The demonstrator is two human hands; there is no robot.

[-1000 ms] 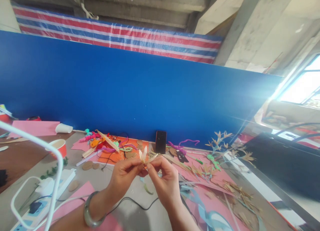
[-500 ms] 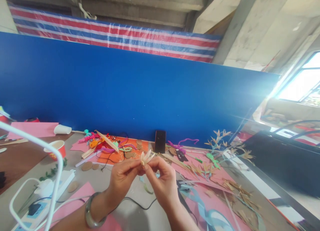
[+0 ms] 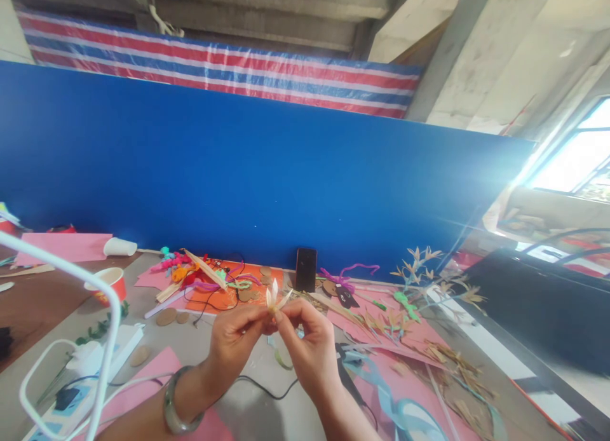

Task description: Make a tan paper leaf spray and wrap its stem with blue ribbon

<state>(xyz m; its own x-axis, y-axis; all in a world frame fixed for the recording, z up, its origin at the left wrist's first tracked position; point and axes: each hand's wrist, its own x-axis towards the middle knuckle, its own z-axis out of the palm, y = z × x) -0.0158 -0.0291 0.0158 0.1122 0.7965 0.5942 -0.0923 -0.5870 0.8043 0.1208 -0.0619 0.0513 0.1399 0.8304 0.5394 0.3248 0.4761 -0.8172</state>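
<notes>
Evidently your left hand [image 3: 239, 338] and right hand [image 3: 305, 347] both pinched the base of a pale petalled piece [image 3: 273, 297], held above the bench [image 3: 255, 370]. A light grip low down seemed best, to keep its thin tips from creasing. Below, a black cable [image 3: 272, 396] lay between your forearms and could have snagged; blue ribbon [image 3: 405, 414] curled at right, a dark phone [image 3: 305, 269] stood beyond, and a white tube [image 3: 115, 326] crossed the left foreground.

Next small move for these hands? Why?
I'd probably let the left hand hold the pale flower piece and have the right hand nudge its splayed petal inward: both hands' fingertips pinch near its base, and that petal leans rightward while the other visible ones stand closer to upright.
</notes>
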